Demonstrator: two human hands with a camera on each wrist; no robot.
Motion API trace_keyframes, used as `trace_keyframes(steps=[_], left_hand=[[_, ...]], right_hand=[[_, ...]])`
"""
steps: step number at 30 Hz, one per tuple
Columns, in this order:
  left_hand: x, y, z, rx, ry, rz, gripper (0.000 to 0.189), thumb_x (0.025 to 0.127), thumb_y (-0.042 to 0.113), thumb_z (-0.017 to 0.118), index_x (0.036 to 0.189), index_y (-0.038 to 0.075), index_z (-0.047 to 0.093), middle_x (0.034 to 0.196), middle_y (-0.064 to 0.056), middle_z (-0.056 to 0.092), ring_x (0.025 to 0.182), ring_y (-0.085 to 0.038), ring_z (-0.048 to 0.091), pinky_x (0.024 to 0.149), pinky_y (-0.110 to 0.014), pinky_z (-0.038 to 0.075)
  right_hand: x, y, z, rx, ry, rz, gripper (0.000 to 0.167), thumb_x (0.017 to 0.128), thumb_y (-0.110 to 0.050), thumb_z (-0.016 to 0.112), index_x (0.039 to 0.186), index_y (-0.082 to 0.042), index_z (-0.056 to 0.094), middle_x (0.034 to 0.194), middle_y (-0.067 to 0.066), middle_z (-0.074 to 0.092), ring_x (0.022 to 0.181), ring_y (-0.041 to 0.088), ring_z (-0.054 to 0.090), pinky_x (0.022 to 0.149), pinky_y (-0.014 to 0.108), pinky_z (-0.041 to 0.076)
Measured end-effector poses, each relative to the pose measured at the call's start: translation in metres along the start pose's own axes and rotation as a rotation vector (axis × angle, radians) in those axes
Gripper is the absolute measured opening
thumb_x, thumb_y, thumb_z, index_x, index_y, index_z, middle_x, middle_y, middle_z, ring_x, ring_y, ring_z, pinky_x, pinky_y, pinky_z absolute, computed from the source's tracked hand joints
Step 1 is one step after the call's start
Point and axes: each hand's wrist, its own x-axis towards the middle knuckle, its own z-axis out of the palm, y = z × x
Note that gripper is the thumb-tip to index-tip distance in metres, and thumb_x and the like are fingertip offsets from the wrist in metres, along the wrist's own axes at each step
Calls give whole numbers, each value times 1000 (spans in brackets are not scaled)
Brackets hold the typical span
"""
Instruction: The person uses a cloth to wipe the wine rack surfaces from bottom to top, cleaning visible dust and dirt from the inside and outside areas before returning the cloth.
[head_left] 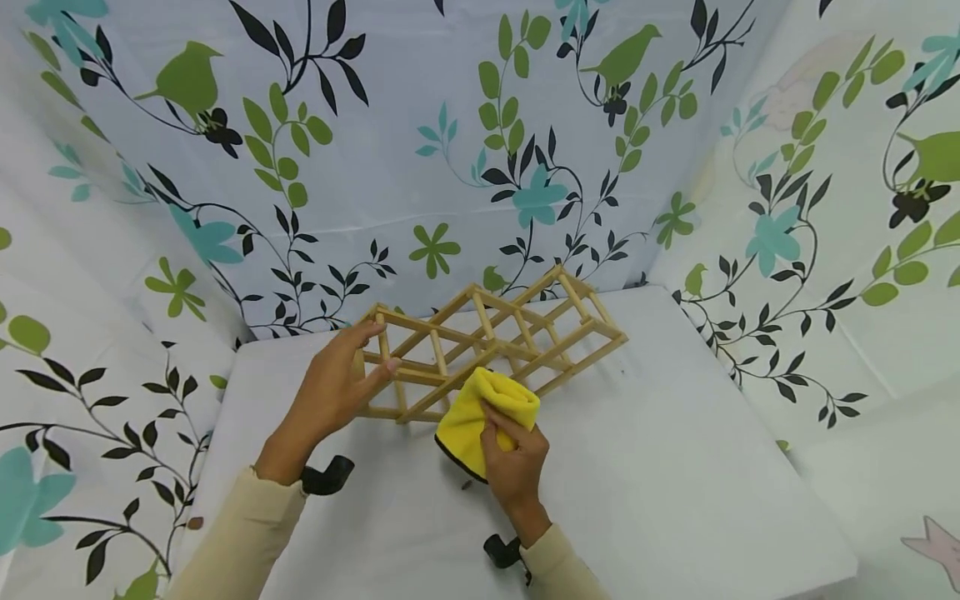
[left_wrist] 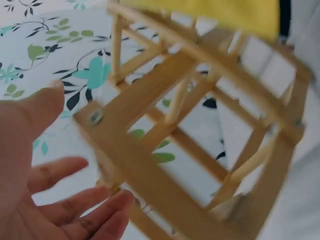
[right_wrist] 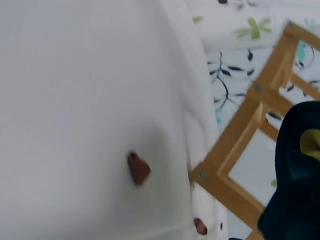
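An expanding wooden lattice rack [head_left: 491, 343], with slats joined by round dowels, stands on the white surface toward the back. At its left end is my left hand [head_left: 337, 379]. In the left wrist view, that hand's fingers [left_wrist: 65, 172] are spread and loosely bent beside the end slats [left_wrist: 145, 170], not wrapped round them; whether the fingertips touch cannot be told. My right hand [head_left: 513, 458] grips a bunched yellow cloth [head_left: 480, 417] with a dark edge, against the rack's front middle. In the right wrist view, dark fabric with some yellow [right_wrist: 300, 170] covers part of the rack; no fingers show there.
The white table surface [head_left: 660, 467] extends in front and to the right. Fabric printed with leaves and birds [head_left: 397, 167] hangs behind and at both sides. A small reddish-brown spot [right_wrist: 138, 169] shows on the white cloth. Each wrist wears a black device [head_left: 327, 476].
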Motion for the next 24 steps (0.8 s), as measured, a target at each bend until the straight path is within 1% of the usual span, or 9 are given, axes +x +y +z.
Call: trace_keyframes(steps=[2, 5, 7, 9, 12, 17, 20, 22, 24], left_hand=[[-10, 1, 10, -42, 33, -30, 72, 102, 34, 74, 162, 8, 44, 162, -21, 49, 132, -45, 62, 105, -64, 53], [-16, -1, 24, -60, 108, -40, 77, 99, 32, 79, 162, 8, 43, 158, -21, 53, 113, -43, 72, 87, -58, 61], [-16, -2, 31, -60, 157, -33, 75, 97, 29, 80, 160, 8, 46, 161, -18, 51, 106, -40, 74, 81, -55, 62], [-16, -4, 35, -53, 189, -23, 74, 96, 28, 82, 158, 7, 49, 163, -15, 50, 100, -38, 75, 77, -53, 62], [-17, -6, 39, -42, 205, -8, 73, 96, 28, 81, 158, 6, 50, 168, -11, 45, 94, -35, 75, 73, -50, 60], [-16, -10, 44, -40, 250, 5, 74, 95, 31, 82, 158, 8, 50, 169, -8, 45, 88, -31, 72, 71, -42, 58], [-14, -13, 47, -45, 289, 6, 75, 93, 32, 85, 157, 9, 53, 167, -6, 47, 85, -29, 70, 71, -38, 56], [-14, -14, 50, -55, 310, 14, 74, 92, 31, 86, 155, 9, 55, 166, -6, 49, 82, -27, 68, 70, -36, 55], [-13, -16, 51, -67, 324, 26, 74, 90, 28, 88, 154, 8, 56, 165, -6, 50, 79, -24, 66, 69, -33, 55]], right_hand=[[7, 5, -1, 23, -22, 69, 28, 99, -2, 72, 126, -8, 79, 134, 13, 73, 121, 28, 72, 101, 30, 60], [14, 14, -1, -5, -112, 228, 27, 101, -18, 76, 127, -13, 78, 132, 8, 75, 119, 23, 73, 97, 28, 61], [15, 18, -3, -75, -141, 322, 25, 100, -23, 78, 124, -17, 80, 126, 3, 78, 112, 19, 75, 92, 29, 62], [14, 20, -7, -161, -129, 369, 21, 97, -21, 81, 119, -21, 83, 118, 0, 81, 107, 16, 76, 90, 30, 63], [11, 15, -11, -167, -84, 356, 24, 95, -14, 82, 117, -22, 83, 118, 0, 81, 109, 18, 75, 92, 30, 62], [16, 4, -5, 35, -141, 297, 30, 98, -15, 78, 128, -17, 79, 131, 5, 76, 123, 29, 71, 99, 35, 62], [21, 8, -5, -86, -150, 335, 27, 98, -16, 78, 125, -20, 80, 128, 1, 78, 121, 24, 72, 99, 35, 61], [22, 13, -13, -184, -145, 386, 24, 97, -17, 80, 120, -25, 82, 124, -3, 79, 119, 20, 73, 100, 36, 61], [22, 16, -26, -218, -123, 374, 23, 96, -17, 81, 118, -25, 83, 122, -3, 80, 116, 20, 73, 99, 39, 61]])
